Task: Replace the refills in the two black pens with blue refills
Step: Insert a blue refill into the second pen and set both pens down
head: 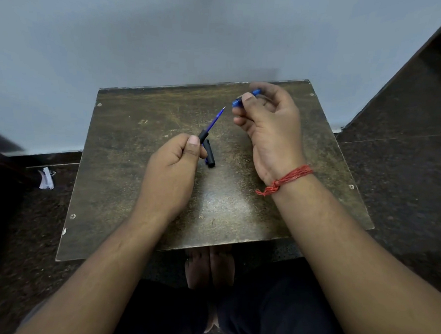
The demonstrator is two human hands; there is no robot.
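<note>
**Blue refill stands out of a black pen barrel above a worn board**

At the centre of the frame a black pen barrel (203,135) points toward the upper right, with a thin blue refill (216,118) sticking out of its end. The left hand (172,164) grips the barrel's lower part, fingers curled round it and thumb on top. Just right of that thumb, a second black pen piece (209,156) lies on the board. Up and to the right, the right hand (269,118) pinches a small blue pen part (238,102) between thumb and fingers; a red thread band (284,179) circles its wrist.

Both hands hover over a scratched, brown-green board (137,188) with screws at its corners. Behind it rises a pale grey wall (169,33); dark speckled floor (403,187) surrounds it, with crumpled white paper (46,179) at the left.
</note>
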